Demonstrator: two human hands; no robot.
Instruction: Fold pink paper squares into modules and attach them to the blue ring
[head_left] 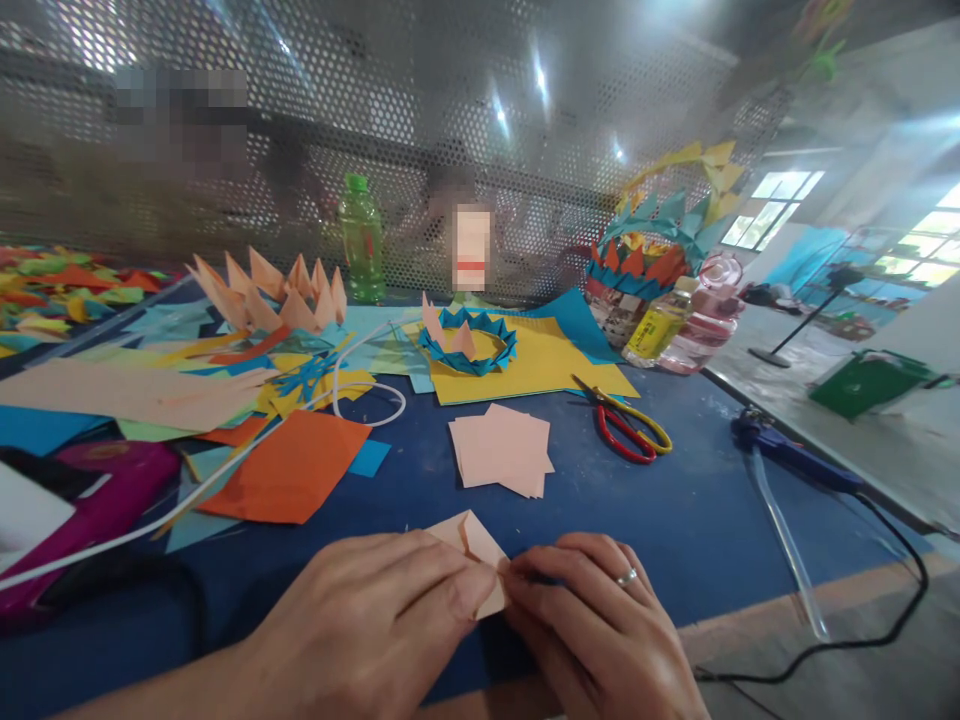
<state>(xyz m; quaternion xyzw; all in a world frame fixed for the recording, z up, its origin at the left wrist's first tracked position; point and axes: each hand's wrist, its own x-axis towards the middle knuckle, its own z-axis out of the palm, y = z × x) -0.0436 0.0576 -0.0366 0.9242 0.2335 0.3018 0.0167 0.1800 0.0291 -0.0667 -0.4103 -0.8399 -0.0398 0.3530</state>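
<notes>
Near the front edge of the blue table, my left hand (375, 610) is closed on a small folded pink paper (480, 540), its thumb lying across it. My right hand (600, 620), with a ring on one finger, pinches the right corner of the same paper. Just beyond lies a loose stack of pink paper squares (501, 448). Farther back, a blue folded paper ring (469, 358) with a few pink points sits on yellow sheets (555, 362).
Red and yellow scissors (630, 430) lie right of the stack. A blue glue gun (795, 455) with a black cord is at the right. Orange paper (292, 465), a white cable (187, 500) and a magenta tool (124, 510) occupy the left. Bottles (660, 322) stand behind.
</notes>
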